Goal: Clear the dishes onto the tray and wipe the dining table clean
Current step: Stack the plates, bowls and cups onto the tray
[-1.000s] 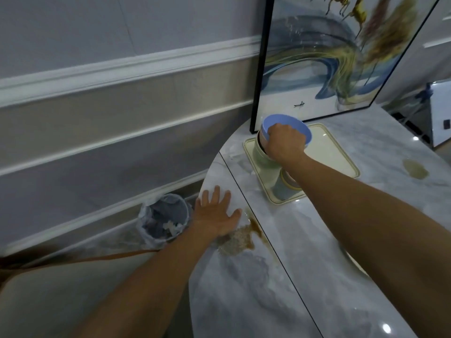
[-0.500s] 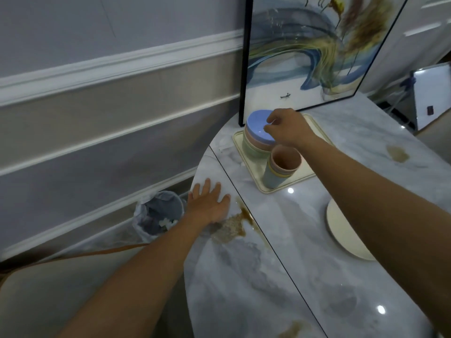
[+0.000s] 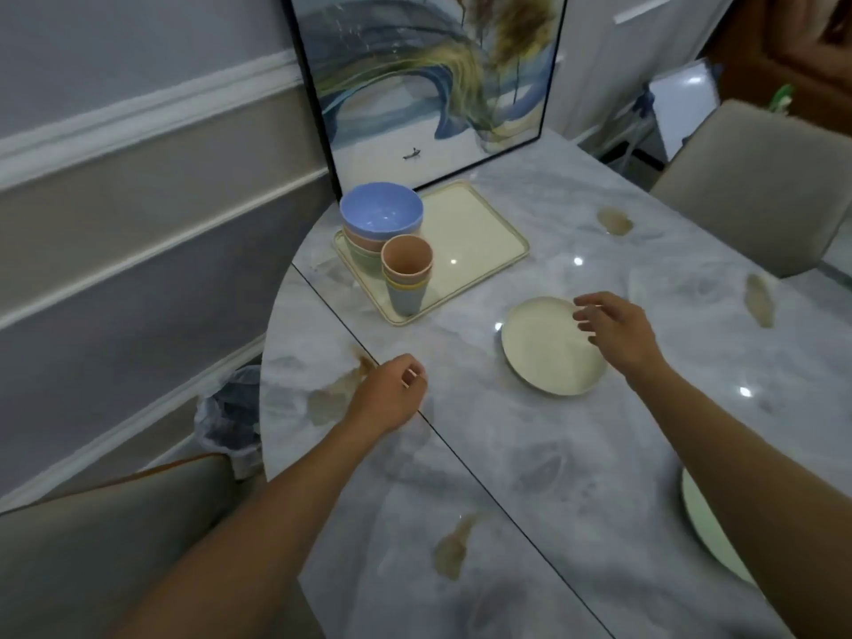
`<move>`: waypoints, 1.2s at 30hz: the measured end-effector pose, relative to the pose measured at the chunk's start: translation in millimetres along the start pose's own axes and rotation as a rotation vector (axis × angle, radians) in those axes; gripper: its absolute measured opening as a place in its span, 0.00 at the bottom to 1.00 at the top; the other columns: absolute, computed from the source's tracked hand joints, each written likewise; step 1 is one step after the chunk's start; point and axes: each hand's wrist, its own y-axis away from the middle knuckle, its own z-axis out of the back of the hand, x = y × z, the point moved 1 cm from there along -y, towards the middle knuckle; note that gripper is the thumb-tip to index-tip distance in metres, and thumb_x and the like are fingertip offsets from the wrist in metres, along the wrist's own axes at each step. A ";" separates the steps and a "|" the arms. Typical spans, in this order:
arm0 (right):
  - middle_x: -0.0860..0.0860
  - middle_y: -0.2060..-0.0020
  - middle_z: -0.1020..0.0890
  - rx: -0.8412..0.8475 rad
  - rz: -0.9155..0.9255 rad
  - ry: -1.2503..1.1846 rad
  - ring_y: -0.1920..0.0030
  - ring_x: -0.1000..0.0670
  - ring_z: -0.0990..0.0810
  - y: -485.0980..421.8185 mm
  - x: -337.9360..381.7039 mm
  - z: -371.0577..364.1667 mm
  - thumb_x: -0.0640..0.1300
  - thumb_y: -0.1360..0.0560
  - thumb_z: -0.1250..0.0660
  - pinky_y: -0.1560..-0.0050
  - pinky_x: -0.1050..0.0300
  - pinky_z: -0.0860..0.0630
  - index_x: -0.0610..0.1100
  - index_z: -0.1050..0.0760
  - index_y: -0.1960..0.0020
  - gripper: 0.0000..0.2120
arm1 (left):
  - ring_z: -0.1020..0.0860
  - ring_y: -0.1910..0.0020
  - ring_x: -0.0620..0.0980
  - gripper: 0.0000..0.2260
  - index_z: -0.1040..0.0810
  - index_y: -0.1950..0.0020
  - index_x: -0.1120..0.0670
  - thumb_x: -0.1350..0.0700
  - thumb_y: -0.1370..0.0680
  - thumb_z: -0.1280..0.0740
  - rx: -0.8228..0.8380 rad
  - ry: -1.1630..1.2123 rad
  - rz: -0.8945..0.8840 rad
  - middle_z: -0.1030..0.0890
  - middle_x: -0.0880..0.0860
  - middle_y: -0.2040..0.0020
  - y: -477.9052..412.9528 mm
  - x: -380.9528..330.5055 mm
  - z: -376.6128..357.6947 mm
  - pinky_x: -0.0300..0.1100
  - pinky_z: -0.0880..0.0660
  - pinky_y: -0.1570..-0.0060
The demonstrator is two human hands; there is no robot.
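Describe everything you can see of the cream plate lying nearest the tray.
The cream plate is round and shallow with a low raised rim, smooth and matte. It looks empty and lies flat on the marble table, apart from the tray. The right hand hovers over its right edge, fingers spread; whether they touch it cannot be told.

Stacked bowls (image 3: 381,219) and stacked cups (image 3: 407,279) are set on the tray's (image 3: 475,232) left side; a plate (image 3: 544,352) is placed on the tabletop (image 3: 530,463) before it.
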 end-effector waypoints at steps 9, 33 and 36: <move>0.43 0.50 0.15 -0.122 -0.378 -0.102 0.56 0.44 0.18 38.8 -118.3 121.0 0.61 0.18 0.40 0.50 0.48 0.23 0.45 0.18 0.50 0.22 | 0.16 0.57 0.50 0.11 0.18 0.45 0.58 0.55 0.15 0.38 0.285 0.318 0.191 0.14 0.57 0.51 21.6 -83.4 -117.7 0.44 0.21 0.53; 0.42 0.43 0.18 -0.154 -0.792 -0.479 0.41 0.41 0.20 141.1 -288.1 256.6 0.79 0.26 0.64 0.36 0.37 0.24 0.45 0.20 0.35 0.50 | 0.20 0.38 0.55 0.20 0.24 0.36 0.48 0.38 0.13 0.48 0.530 0.581 0.436 0.19 0.51 0.40 57.7 -223.4 -328.7 0.63 0.23 0.35; 0.42 0.45 0.17 -0.146 -0.828 -0.560 0.45 0.43 0.18 142.1 -290.6 256.4 0.79 0.26 0.63 0.47 0.44 0.19 0.43 0.19 0.39 0.50 | 0.20 0.42 0.54 0.22 0.23 0.36 0.49 0.38 0.13 0.50 0.529 0.616 0.469 0.19 0.50 0.43 60.2 -228.9 -338.7 0.61 0.22 0.37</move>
